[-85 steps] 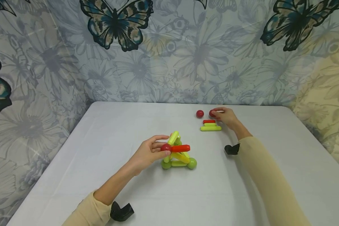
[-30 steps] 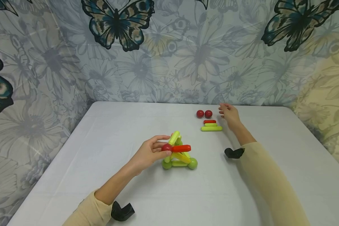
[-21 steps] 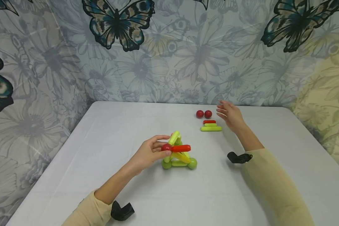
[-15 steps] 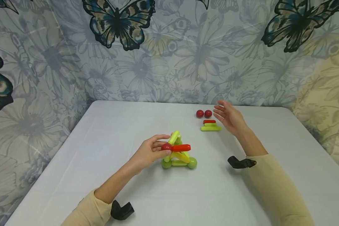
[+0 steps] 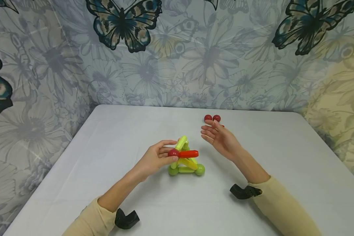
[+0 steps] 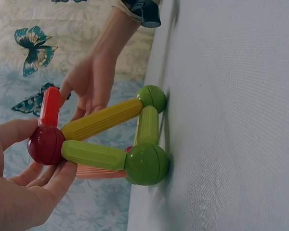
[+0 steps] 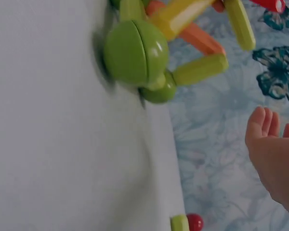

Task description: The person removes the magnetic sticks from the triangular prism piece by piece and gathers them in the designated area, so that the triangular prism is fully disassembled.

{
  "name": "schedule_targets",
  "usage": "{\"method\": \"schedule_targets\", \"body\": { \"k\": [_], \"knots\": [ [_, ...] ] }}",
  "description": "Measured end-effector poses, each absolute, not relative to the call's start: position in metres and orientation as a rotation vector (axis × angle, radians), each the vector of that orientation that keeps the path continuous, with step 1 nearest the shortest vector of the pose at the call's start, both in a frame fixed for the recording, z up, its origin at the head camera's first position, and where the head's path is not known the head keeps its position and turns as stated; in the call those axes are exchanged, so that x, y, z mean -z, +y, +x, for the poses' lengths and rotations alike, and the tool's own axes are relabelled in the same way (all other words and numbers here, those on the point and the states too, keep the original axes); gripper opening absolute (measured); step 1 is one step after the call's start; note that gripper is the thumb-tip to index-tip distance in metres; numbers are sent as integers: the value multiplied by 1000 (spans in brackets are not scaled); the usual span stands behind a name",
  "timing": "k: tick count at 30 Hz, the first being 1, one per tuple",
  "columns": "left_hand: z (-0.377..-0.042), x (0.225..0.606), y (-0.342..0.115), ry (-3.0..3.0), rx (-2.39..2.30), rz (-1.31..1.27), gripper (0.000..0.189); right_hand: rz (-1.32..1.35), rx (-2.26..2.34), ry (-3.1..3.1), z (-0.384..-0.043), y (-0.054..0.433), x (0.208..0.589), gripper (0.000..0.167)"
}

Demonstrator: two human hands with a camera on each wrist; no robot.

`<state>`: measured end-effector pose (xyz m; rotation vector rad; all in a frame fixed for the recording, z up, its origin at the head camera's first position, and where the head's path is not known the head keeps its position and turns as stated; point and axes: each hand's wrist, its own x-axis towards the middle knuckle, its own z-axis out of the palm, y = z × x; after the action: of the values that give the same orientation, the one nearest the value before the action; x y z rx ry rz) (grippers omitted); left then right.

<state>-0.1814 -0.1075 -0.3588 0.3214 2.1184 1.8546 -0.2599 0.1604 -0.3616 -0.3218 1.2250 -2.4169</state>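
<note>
In the head view my left hand (image 5: 153, 160) pinches a red ball (image 5: 173, 153) between thumb and fingers. This ball belongs to a magnetic ball-and-rod structure standing on the table, and a red rod (image 5: 189, 154) juts rightward from it. Seen from the left wrist, a yellow rod (image 6: 103, 120) and a yellow-green rod (image 6: 94, 155) run from the red ball towards green balls (image 6: 147, 163) at the base. An orange rod (image 7: 202, 38) shows in the right wrist view. My right hand (image 5: 224, 141) holds nothing; its fingers are extended, right of the structure and apart from it.
Two loose red balls (image 5: 216, 118) lie near the back of the white table (image 5: 129, 124). My right hand hides most of the loose rods there; a yellow-green end (image 7: 179, 223) shows in the right wrist view. A butterfly-patterned wall (image 5: 180, 72) rises behind.
My right hand has let go of a red ball beside the other one, opened, and come left and nearer towards the structure. The left hand keeps its grip and place.
</note>
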Motion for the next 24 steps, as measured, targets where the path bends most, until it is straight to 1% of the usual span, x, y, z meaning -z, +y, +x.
{"method": "schedule_targets", "body": {
  "k": [3, 6, 15, 19, 24],
  "knots": [
    [-182, 359, -107, 2122, -1852, 316, 51, -363, 2401, 1184, -248, 148, 367, 30],
    [-182, 359, -107, 2120, -1851, 314, 51, -458, 2378, 1140, -240, 142, 373, 33],
    [-182, 358, -107, 2114, -1848, 320, 52, -843, 2179, 1104, -236, 139, 392, 37],
    [-181, 357, -108, 2121, -1844, 318, 52, -891, 2081, 1187, -235, 138, 395, 38],
    [-181, 357, -108, 2118, -1840, 328, 52, -865, 2007, 1319, -230, 135, 394, 38]
  ]
}}
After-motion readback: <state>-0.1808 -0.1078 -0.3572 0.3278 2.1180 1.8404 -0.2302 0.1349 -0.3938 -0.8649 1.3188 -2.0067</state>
